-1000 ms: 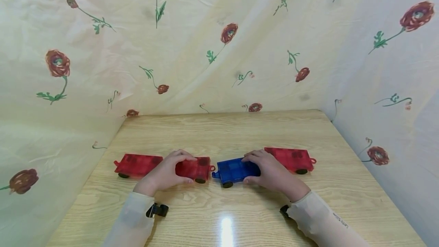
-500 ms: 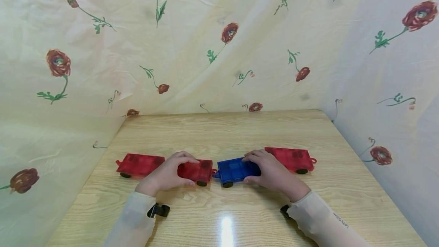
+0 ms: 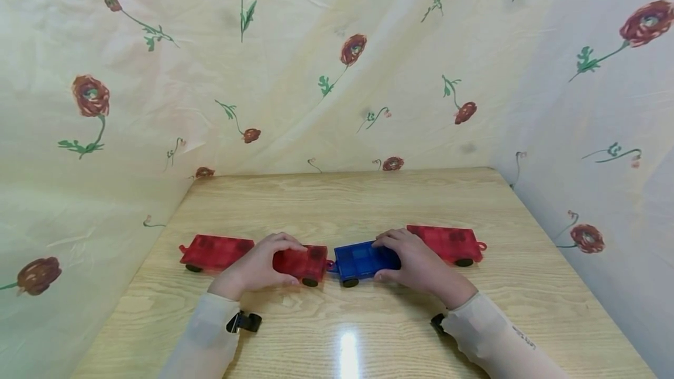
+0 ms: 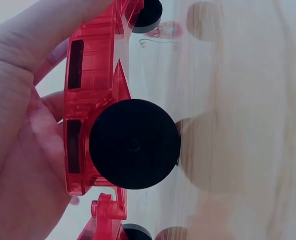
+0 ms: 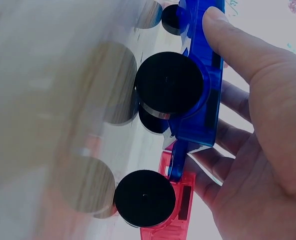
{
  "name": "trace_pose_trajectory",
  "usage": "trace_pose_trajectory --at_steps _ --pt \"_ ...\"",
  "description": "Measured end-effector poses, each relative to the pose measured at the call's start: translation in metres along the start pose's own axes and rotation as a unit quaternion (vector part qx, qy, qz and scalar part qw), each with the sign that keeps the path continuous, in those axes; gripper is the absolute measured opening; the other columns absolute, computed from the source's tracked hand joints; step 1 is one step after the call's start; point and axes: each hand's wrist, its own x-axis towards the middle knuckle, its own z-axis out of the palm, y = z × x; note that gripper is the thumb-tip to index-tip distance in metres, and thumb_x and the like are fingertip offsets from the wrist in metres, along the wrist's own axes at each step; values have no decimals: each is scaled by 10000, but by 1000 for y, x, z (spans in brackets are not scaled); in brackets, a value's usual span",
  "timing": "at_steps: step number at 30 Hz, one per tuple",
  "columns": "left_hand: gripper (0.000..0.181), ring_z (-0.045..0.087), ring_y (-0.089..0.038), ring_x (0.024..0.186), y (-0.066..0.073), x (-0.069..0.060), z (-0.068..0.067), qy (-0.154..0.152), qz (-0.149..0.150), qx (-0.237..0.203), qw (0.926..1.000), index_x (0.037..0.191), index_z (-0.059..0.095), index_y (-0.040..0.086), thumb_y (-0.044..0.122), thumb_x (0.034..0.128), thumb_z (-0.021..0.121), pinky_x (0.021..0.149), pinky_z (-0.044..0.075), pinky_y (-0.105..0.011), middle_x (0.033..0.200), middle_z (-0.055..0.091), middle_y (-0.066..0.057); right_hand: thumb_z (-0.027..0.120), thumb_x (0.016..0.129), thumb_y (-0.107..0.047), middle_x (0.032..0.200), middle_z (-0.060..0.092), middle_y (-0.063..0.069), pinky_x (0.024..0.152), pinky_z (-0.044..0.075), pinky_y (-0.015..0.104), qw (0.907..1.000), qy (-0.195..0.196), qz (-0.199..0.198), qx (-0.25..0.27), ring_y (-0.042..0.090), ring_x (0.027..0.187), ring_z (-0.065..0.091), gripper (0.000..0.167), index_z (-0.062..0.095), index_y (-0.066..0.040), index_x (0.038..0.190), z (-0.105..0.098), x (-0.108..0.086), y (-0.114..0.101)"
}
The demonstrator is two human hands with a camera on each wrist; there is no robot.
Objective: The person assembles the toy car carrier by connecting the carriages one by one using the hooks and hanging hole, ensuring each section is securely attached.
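Note:
Translucent toy wagons with black wheels stand in a row across the table. My left hand (image 3: 258, 268) grips the middle red wagon (image 3: 316, 263) between thumb and fingers. My right hand (image 3: 416, 265) holds the blue wagon (image 3: 358, 261) by its right part. The red wagon's ring and the blue wagon's left hook overlap between the two hands. In the left wrist view the gripped red wagon (image 4: 90, 100) has another red piece at its lower end. The right wrist view shows the blue wagon (image 5: 200, 115) with a red wagon (image 5: 180, 212) below it, at its hook.
Another red wagon (image 3: 216, 251) stands behind the left wrist, and one more red wagon (image 3: 447, 243) stands beyond the right hand. A flowered cloth (image 3: 295, 75) hangs behind and beside the wooden table (image 3: 337, 197).
My left hand has moved slightly right with the middle red wagon, and the far-left red wagon has shifted with it. The ring now overlaps the blue hook. My right hand has barely moved.

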Motion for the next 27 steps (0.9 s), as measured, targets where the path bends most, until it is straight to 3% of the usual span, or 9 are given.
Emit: trace_pose_trajectory --at_steps 19,27 --pt "622 499 -203 1319 -3 -1 -1 76 -205 109 9997 1342 693 355 419 775 942 1070 485 -487 1326 557 170 895 800 -510 1389 621 48 1108 434 582 9999 82 -95 -44 313 1304 533 649 703 -185 1327 1 0 1" --pt "625 492 -203 1317 -1 -2 -2 152 -346 130 9992 1348 690 323 410 780 938 1071 480 -485 1319 555 169 897 804 -493 1368 621 51 1137 390 614 9998 119 -123 31 354 1328 524 629 705 -176 1313 2 0 1"
